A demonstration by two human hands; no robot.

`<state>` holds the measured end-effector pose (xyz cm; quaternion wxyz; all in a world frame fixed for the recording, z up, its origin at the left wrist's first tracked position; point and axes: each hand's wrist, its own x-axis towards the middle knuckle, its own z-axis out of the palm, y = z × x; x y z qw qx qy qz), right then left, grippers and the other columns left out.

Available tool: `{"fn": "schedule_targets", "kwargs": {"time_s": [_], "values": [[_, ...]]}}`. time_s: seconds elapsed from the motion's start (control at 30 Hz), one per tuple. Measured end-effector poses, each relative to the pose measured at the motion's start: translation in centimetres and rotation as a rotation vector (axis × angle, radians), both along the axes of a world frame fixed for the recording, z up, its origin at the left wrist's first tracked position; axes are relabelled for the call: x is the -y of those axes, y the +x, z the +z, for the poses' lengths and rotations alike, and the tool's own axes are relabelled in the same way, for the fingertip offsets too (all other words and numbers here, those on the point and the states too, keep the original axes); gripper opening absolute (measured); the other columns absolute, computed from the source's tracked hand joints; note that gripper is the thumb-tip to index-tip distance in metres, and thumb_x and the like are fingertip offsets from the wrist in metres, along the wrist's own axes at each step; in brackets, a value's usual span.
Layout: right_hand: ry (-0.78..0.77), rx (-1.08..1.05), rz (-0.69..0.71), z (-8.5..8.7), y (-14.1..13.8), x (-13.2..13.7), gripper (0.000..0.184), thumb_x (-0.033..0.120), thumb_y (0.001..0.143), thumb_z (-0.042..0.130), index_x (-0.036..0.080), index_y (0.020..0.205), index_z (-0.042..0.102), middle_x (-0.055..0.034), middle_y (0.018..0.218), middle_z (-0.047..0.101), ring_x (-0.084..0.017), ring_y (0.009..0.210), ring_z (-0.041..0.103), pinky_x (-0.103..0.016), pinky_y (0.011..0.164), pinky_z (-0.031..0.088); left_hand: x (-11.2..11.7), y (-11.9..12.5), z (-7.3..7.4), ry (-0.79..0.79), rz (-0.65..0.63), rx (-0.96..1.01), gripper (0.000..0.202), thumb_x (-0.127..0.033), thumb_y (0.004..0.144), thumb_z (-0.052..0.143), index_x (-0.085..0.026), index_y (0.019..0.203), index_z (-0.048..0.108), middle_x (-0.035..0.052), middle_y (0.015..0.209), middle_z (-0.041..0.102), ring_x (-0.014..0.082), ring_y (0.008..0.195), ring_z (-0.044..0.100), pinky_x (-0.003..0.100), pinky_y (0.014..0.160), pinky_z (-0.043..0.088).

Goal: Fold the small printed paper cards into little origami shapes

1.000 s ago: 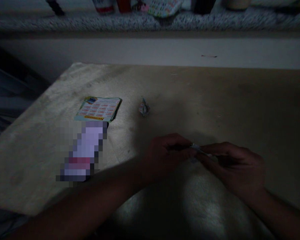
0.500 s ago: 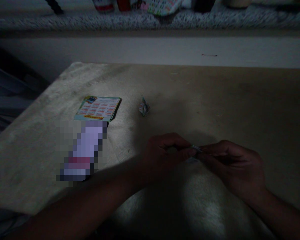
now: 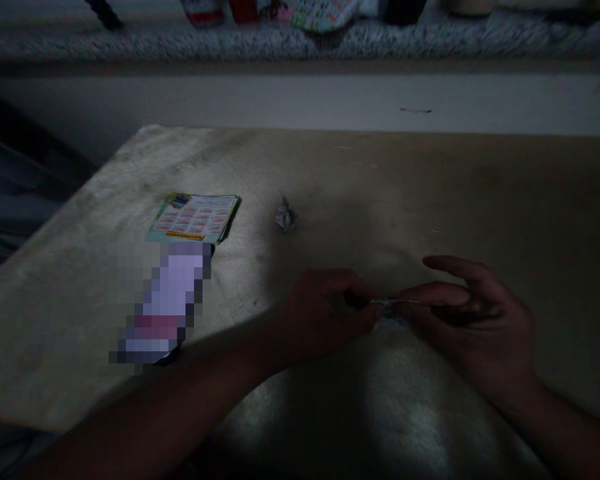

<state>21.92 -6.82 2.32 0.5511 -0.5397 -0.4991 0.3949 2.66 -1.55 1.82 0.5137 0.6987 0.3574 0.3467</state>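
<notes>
My left hand [image 3: 325, 313] and my right hand [image 3: 473, 317] meet over the near middle of the tan table [image 3: 430, 193]. Between their fingertips they pinch a small pale strip of folded paper [image 3: 389, 305]. The left fingers are curled round it; the right thumb and middle fingers grip it while the right forefinger sticks out. A small crumpled folded paper piece [image 3: 285, 216] lies on the table beyond the hands. The scene is very dim.
A stack of printed paper sheets [image 3: 194, 218] lies at the left of the table, with a blurred oblong object [image 3: 166, 303] just in front of it. A speckled ledge [image 3: 300, 41] at the back carries several containers.
The right forefinger has lifted and stretched out from the strip. Both hands stay in the same place, still pinching the paper.
</notes>
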Motion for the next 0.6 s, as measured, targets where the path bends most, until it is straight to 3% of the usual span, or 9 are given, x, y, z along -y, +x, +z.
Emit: {"fn": "schedule_targets", "kwargs": {"time_s": [0.1,0.27,0.33,0.47,0.6], "values": [[-0.027,-0.011,0.027,0.0,0.1,-0.2,0.047,0.017,0.072,0.085,0.028,0.113,0.065,0.0019,0.074,0.080,-0.017,0.061,0.076,-0.023,0.057,0.064,0.0,-0.1,-0.1,0.043,-0.008,0.020,0.015,-0.024,0.082,0.074,-0.010,0.076,0.072,0.0027,0.067,0.069,0.0096,0.061,0.061,0.020,0.060,0.047],[-0.061,0.172,0.157,-0.3,0.7,-0.8,0.004,0.020,0.077,0.079,0.023,0.079,0.077,0.0003,0.064,0.077,-0.013,0.052,0.072,-0.015,0.045,0.055,0.2,-0.2,-0.6,0.072,-0.008,0.040,0.017,-0.026,0.085,0.072,-0.010,0.078,0.072,0.0020,0.067,0.069,0.0085,0.061,0.061,0.018,0.058,0.046],[-0.016,0.247,0.170,-0.3,1.1,-0.8,0.003,0.020,0.078,0.079,0.023,0.076,0.078,0.0006,0.061,0.076,-0.011,0.047,0.069,-0.014,0.042,0.052,0.1,-0.3,-0.6,0.076,-0.032,-0.009,0.019,-0.027,0.086,0.070,-0.010,0.079,0.070,0.0008,0.066,0.067,0.0077,0.060,0.059,0.017,0.057,0.045],[0.045,0.306,0.253,-0.1,1.4,-0.4,0.007,0.019,0.079,0.079,0.025,0.081,0.081,-0.0002,0.068,0.079,-0.012,0.052,0.071,-0.015,0.046,0.053,-0.4,-0.6,-0.2,0.140,-0.179,-0.101,0.022,-0.028,0.091,0.064,-0.010,0.079,0.067,-0.0001,0.066,0.064,0.0073,0.059,0.056,0.018,0.057,0.042],[0.042,0.271,0.317,0.3,1.5,-0.2,0.010,0.018,0.080,0.078,0.026,0.081,0.082,0.0007,0.068,0.079,-0.011,0.049,0.069,-0.013,0.044,0.051,-1.1,-0.9,0.4,0.315,-0.389,-0.176,0.031,-0.029,0.098,0.052,-0.012,0.075,0.064,-0.0020,0.062,0.055,0.0074,0.055,0.049,0.020,0.055,0.036]]}}
